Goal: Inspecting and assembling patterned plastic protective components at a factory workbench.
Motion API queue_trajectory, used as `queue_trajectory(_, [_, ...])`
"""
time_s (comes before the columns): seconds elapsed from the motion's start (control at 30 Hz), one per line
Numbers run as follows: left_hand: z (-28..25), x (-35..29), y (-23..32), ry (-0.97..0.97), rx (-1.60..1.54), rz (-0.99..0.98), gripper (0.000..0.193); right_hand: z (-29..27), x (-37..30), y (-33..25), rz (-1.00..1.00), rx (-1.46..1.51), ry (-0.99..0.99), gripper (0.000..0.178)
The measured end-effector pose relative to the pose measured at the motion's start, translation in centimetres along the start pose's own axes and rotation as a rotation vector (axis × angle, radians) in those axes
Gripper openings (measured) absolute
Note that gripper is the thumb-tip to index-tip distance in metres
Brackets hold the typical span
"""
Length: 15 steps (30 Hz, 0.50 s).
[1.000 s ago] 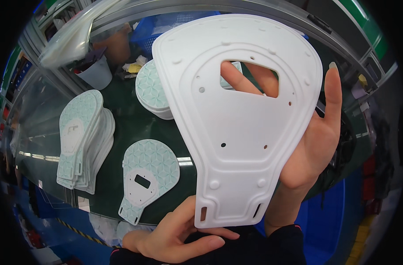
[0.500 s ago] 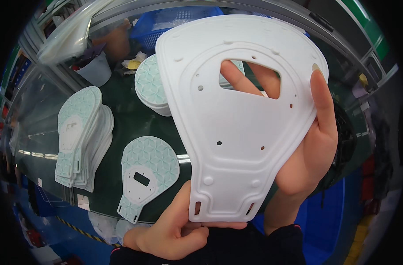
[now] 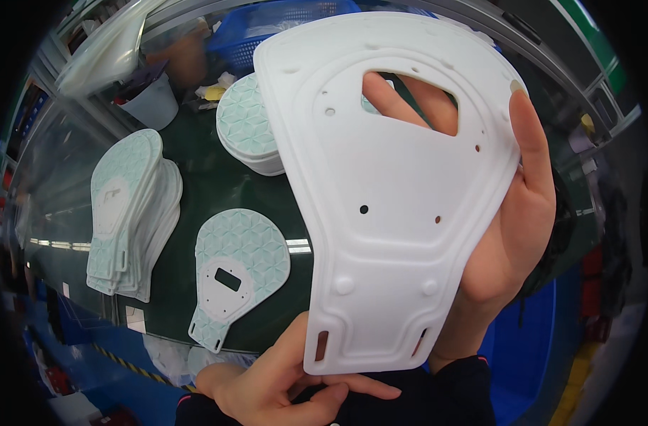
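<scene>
A white moulded plastic panel (image 3: 395, 177), broad and rounded at the top and narrow at the bottom, is held up close in front of me. It has a four-sided window, several small holes and two slots at the narrow end. My right hand (image 3: 512, 227) is closed on its right edge, thumb on the front and fingers behind; two of these show through the window. At the narrow end, my left hand (image 3: 267, 383) holds the lower left corner, some fingers hidden behind it and one stretched below the bottom edge. A smaller-looking panel (image 3: 249, 245) with a pale green patterned face lies on the table.
On the dark green table (image 3: 175, 263) a stack of patterned panels (image 3: 128, 213) stands at left and another stack (image 3: 246, 121) behind the held panel. Farther back are a blue basket (image 3: 231, 42) and a pale bucket (image 3: 153, 103). A blue bin (image 3: 530, 341) is low at right.
The white panel has tilted, its narrow end coming lower and nearer and its broad end shifting up. Both hands keep hold of it; my left hand has moved slightly down.
</scene>
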<state>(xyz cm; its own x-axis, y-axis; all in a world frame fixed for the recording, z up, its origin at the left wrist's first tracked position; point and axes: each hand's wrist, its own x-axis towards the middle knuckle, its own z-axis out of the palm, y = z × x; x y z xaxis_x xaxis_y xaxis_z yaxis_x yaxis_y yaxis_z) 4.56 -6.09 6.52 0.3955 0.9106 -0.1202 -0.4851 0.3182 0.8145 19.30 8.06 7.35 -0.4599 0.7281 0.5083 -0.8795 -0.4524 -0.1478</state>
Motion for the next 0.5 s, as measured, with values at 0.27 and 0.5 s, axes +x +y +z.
queue_trajectory(0.27, [1.0, 1.4, -1.1, -0.035, 0.345, 0.522, 0.083, 2.1, -0.1, -1.0, 0.045, -0.292, 0.250, 0.057])
queue_trajectory(0.5, [0.9, 1.0, 0.1, -0.010, 0.313, 0.268, 0.088, 2.3, -0.3, -1.2, 0.005, -0.343, 0.246, 0.057])
